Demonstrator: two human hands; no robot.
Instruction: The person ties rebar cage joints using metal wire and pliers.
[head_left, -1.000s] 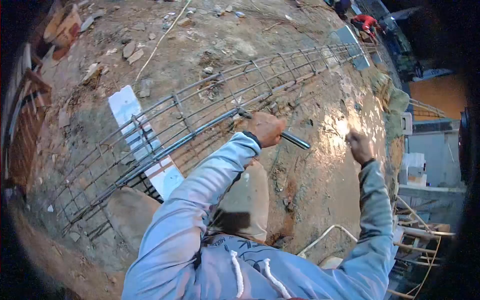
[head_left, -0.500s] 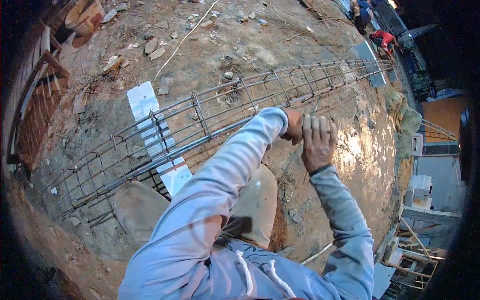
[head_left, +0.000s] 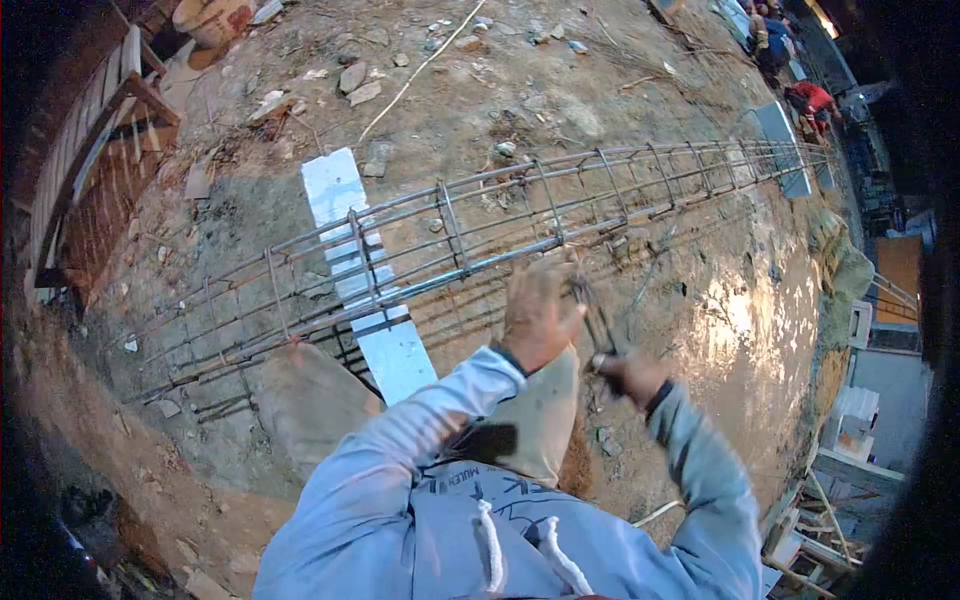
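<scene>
Both hands have parted since half a second ago, when they met near the cage, and now sit lower, toward the person's knees. From here I see the right hand (head_left: 632, 378) with its grip clamped around one end of a dark tool (head_left: 601, 325); the left hand (head_left: 538, 315) blurs beside the other end, and I can't tell whether its grip is closed. Just beyond runs the rebar cage (head_left: 463, 268), crossing above a white slab (head_left: 395, 360). Far off, someone in red (head_left: 812, 97) bends low.

Rebar cage (head_left: 466, 268) (long, narrow) aslant; dark tool (head_left: 602, 328) tilted.
</scene>
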